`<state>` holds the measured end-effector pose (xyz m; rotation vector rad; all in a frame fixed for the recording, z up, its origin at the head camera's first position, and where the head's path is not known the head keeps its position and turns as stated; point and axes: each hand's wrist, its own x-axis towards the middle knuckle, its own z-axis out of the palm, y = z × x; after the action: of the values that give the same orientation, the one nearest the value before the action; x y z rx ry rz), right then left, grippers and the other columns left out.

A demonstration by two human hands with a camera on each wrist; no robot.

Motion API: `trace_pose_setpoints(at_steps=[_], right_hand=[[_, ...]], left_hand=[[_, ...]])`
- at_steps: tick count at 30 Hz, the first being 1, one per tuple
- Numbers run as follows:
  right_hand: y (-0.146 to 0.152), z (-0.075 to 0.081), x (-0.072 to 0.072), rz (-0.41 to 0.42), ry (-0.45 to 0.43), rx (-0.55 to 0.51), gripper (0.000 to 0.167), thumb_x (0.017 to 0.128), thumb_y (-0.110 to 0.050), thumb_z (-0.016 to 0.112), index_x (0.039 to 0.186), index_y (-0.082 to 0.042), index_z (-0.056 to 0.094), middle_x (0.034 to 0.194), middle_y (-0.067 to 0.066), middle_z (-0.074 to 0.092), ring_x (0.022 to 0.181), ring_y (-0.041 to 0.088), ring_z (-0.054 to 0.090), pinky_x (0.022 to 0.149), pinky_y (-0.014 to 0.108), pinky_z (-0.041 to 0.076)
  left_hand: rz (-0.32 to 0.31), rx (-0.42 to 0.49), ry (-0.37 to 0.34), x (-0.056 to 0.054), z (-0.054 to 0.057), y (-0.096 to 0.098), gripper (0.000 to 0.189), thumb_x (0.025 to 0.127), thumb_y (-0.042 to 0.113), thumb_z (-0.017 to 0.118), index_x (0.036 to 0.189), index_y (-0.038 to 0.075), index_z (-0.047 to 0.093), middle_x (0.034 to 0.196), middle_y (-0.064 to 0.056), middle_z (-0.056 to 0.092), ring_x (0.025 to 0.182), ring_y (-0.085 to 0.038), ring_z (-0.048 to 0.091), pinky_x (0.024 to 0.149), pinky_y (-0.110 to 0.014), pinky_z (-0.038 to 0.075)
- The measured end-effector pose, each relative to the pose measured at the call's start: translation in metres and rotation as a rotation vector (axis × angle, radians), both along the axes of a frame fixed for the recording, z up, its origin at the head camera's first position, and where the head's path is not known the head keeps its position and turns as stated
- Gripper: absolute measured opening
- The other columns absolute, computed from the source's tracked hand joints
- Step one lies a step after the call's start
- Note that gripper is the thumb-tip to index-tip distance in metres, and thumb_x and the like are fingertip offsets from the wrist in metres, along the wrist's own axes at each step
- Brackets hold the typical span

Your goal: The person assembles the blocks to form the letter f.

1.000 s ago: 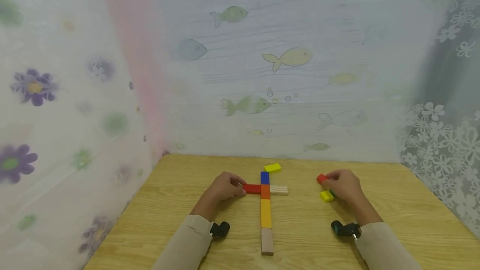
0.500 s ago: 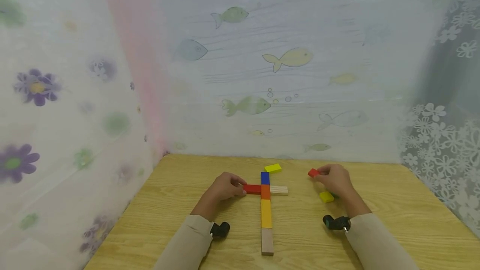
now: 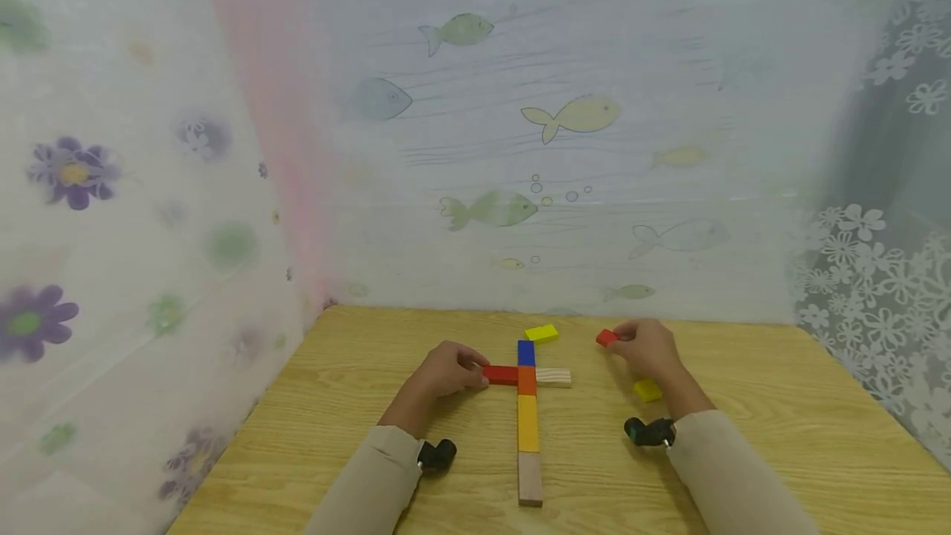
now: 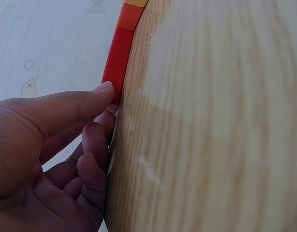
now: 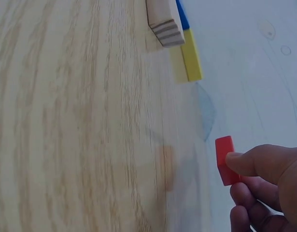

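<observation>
My left hand (image 3: 446,370) pinches the outer end of a red block (image 3: 501,375) between thumb and fingers. That block lies flat, its other end against an orange block (image 3: 526,381). Around the orange block are a blue block (image 3: 526,352) behind, a plain wood block (image 3: 553,377) to the right, and a yellow-orange block (image 3: 527,423) in front, followed by a brown block (image 3: 530,479). Together they form a cross. My right hand (image 3: 649,347) pinches a smaller red block (image 5: 225,157), which appears raised off the table in the right wrist view.
A yellow block (image 3: 541,333) lies slantwise behind the blue one. Another yellow block (image 3: 648,390) sits beneath my right wrist, partly covered by it. The wood-grain table (image 3: 357,329) ends at a fish-print curtain (image 3: 475,254).
My right hand has carried the small red block leftward and slightly back. A green block glimpsed beside the right yellow block is now hidden. My left hand has stayed still.
</observation>
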<state>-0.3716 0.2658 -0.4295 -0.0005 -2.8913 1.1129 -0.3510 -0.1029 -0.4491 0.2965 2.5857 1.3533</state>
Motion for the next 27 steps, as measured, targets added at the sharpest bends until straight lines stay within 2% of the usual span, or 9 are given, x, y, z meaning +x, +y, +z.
trace_pose_setpoints(at_steps=[7, 18, 27], right_hand=[[-0.009, 0.003, -0.005, -0.004, -0.012, -0.006, 0.036, 0.093, -0.019, 0.076, 0.119, 0.004, 0.072, 0.114, 0.021, 0.072, 0.100, 0.033, 0.065, 0.093, 0.048, 0.055], [-0.016, -0.001, -0.012, 0.007, -0.032, -0.013, 0.034, 0.095, -0.017, 0.075, 0.121, 0.004, 0.071, 0.117, 0.021, 0.071, 0.103, 0.033, 0.066, 0.094, 0.049, 0.055], [-0.024, -0.007, -0.018, 0.012, -0.003, -0.005, 0.034, 0.094, -0.020, 0.076, 0.119, 0.003, 0.072, 0.116, 0.020, 0.072, 0.099, 0.031, 0.066, 0.091, 0.047, 0.055]], left_hand=[[-0.002, -0.003, 0.003, 0.000, 0.001, 0.001, 0.026, 0.088, 0.017, 0.084, 0.113, 0.014, 0.080, 0.095, -0.002, 0.070, 0.076, -0.017, 0.062, 0.068, -0.030, 0.054], [-0.006, -0.005, 0.007, 0.001, 0.001, 0.000, 0.027, 0.088, 0.015, 0.083, 0.114, 0.012, 0.079, 0.096, -0.003, 0.071, 0.077, -0.017, 0.063, 0.068, -0.030, 0.054], [-0.006, 0.001, 0.005, 0.002, 0.001, 0.001, 0.025, 0.089, 0.017, 0.082, 0.115, 0.013, 0.079, 0.097, -0.002, 0.071, 0.078, -0.017, 0.063, 0.069, -0.030, 0.055]])
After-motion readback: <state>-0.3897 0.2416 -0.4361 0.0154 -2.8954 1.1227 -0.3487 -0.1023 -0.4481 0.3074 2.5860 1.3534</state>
